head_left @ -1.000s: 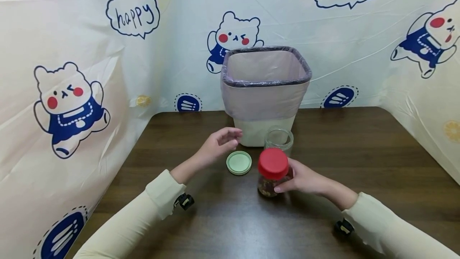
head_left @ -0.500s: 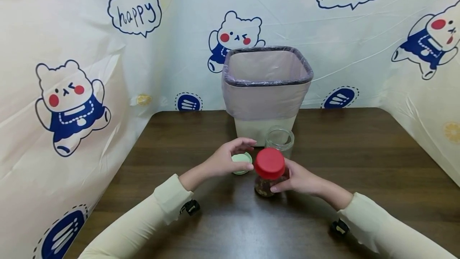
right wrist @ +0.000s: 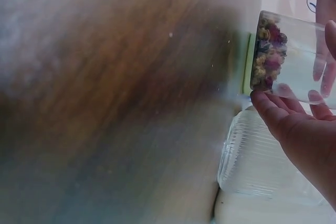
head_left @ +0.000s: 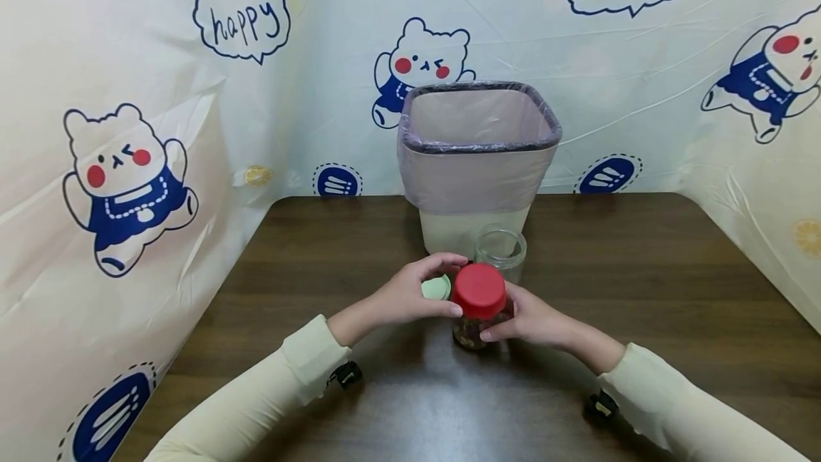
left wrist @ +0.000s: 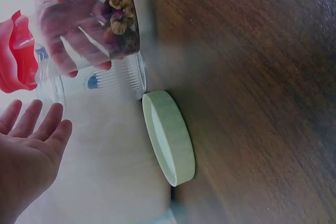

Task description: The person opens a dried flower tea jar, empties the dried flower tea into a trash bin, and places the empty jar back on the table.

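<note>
My right hand (head_left: 535, 316) holds a clear jar (head_left: 467, 334) from its right side, fingers round the glass. Its screw lid (head_left: 479, 289) is red and on the jar. Dried flower buds (left wrist: 122, 19) fill only the bottom part, as the left wrist view shows. At the left of the red lid is my left hand (head_left: 410, 294), fingers spread and thumb tip close to the lid's edge; whether it touches cannot be told. A pale green lid (left wrist: 170, 139) lies on the table, partly hidden behind the left hand in the head view.
Behind the held jar stands a ribbed glass jar (head_left: 503, 248) without a lid. A pale bin (head_left: 477, 184) with a purple liner stands at the back of the dark wooden table (head_left: 616, 269). Printed cloth (head_left: 321, 77) hangs behind and at the sides.
My left hand has come right to the red lid, passing in front of the green lid. The right hand has shifted slightly left with the jar.
</note>
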Available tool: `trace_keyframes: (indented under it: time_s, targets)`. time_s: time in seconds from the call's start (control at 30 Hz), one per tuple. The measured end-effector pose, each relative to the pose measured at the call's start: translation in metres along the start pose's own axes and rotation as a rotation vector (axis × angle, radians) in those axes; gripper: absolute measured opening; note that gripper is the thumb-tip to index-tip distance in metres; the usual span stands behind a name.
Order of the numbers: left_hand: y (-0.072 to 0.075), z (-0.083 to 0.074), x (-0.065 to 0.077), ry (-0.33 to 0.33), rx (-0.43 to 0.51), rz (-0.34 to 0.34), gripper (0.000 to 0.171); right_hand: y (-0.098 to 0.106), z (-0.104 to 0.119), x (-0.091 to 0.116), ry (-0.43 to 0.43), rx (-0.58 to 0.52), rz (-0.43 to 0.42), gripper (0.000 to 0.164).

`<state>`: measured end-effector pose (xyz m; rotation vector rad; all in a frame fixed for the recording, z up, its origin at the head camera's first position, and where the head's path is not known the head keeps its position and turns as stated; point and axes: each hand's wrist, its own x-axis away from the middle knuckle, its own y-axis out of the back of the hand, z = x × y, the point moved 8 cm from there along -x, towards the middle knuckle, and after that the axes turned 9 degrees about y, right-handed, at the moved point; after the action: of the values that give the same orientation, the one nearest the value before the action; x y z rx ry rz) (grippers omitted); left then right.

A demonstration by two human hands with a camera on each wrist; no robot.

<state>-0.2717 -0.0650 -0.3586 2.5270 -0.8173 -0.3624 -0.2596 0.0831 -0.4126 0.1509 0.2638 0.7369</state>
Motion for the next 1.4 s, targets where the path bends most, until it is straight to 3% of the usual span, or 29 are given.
trace_keyframes:
  time_s: [0.57, 0.83, 0.97, 1.17, 1.4]
  targets:
    - [-0.010, 0.007, -0.004, 0.078, 0.021, 0.054, 0.073, -0.003, -0.007, -0.004, -0.003, 0.022, 0.005, 0.068]
    - [-0.013, -0.003, -0.002, 0.100, 0.038, 0.080, 0.074, -0.005, -0.007, -0.006, 0.011, 0.054, 0.014, 0.067]
    - [-0.013, -0.009, -0.001, 0.069, 0.010, 0.067, 0.071, -0.005, -0.007, -0.007, 0.003, 0.075, 0.027, 0.066]
    - [-0.015, 0.002, -0.005, 0.007, -0.019, 0.020, 0.068, -0.005, -0.008, -0.007, 0.009, 0.115, 0.028, 0.066]
    - [-0.016, 0.003, -0.005, -0.025, -0.024, -0.023, 0.064, -0.006, -0.006, -0.005, 0.046, 0.172, 0.016, 0.065]
